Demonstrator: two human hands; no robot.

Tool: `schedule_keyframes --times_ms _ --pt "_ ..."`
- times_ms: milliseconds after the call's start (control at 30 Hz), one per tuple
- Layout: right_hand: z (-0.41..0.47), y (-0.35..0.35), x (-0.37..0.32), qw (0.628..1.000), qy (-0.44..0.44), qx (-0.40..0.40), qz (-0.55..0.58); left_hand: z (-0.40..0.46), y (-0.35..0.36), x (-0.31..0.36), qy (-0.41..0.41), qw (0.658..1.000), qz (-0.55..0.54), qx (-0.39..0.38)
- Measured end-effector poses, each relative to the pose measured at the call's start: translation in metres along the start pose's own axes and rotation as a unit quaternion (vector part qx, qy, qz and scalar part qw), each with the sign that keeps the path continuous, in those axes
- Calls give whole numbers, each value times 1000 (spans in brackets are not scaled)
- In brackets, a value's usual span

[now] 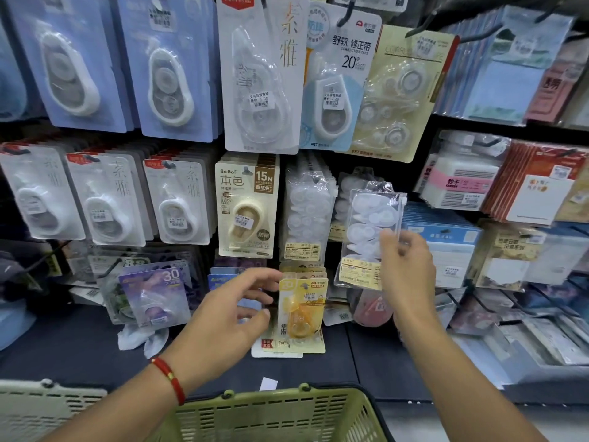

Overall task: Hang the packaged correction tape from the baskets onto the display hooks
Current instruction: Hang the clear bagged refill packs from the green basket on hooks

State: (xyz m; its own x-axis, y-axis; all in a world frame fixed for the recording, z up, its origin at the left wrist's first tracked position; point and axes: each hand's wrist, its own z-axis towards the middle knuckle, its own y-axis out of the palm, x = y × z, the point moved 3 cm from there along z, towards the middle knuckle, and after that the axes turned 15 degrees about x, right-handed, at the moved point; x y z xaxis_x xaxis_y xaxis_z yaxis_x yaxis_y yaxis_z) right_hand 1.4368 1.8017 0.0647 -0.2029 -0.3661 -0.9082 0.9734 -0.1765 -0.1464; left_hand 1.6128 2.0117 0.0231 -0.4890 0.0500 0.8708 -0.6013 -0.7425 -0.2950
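Right hand: the right hand (406,269) is raised at the display, fingers and thumb pinching the lower right edge of a clear plastic bag of white correction tapes with a yellow label strip (369,234).
Held bag: upright, slightly tilted, its top against the wall of goods just right of a hanging stack of similar clear multi-pack bags (306,212). Whether its hole is on a hook cannot be told; the top of the bag is blurred.
Left hand: the left hand (236,311) is held out, fingers loosely spread and relaxed, grasping nothing. Its fingertips are close beside a yellow carded correction tape (301,311) hanging low on the display; contact cannot be told. A red string bracelet (169,376) sits on that wrist.
Display, upper rows: pale blue carded tapes with white cases (165,68) at top left, a large white card with a clear tape dispenser (261,74) in the middle, a cream card of refill spools (395,97) to its right.
Display, middle row: white carded tapes (178,202) at left, a beige card marked 15M (247,205) beside the clear bags.
Baskets: a green slotted plastic basket (277,416) is at the bottom centre below the hands; the rim of a grey-white plastic basket (41,400) shows at bottom left.
Shelf: a dark blue shelf ledge (63,355) runs under the hooks, with a purple carded tape marked 30 (156,295) leaning above it.
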Motion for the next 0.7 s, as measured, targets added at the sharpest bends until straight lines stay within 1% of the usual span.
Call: schedule_keyframes --times_ms 67,100,167,267,333,400,467,500,633,700 --pt "-2 -2 -3 994 -84 25 -69 0 3 6 48 997 53 -8" --pt "-3 -2 -6 987 -130 34 -84 1 7 10 76 993 85 -17" --pt "-7 1 -13 976 -197 27 -83 9 20 17 125 980 152 -36" --pt "-10 8 -12 958 -263 -36 -108 37 48 28 202 942 265 -36" --pt "-12 12 -6 929 -299 -107 -188 59 64 34 245 909 337 -20" --pt "-13 17 5 897 -320 -166 -256 75 75 30 250 877 410 -15" --pt "-11 19 13 886 -317 -195 -276 82 84 21 252 846 470 -15" --pt "-9 20 17 884 -316 -203 -279 82 87 17 253 838 484 -14" --pt "-6 19 25 879 -321 -215 -278 81 89 14 250 835 490 -9" --pt "-8 15 28 878 -325 -224 -269 76 86 17 248 845 474 -12"
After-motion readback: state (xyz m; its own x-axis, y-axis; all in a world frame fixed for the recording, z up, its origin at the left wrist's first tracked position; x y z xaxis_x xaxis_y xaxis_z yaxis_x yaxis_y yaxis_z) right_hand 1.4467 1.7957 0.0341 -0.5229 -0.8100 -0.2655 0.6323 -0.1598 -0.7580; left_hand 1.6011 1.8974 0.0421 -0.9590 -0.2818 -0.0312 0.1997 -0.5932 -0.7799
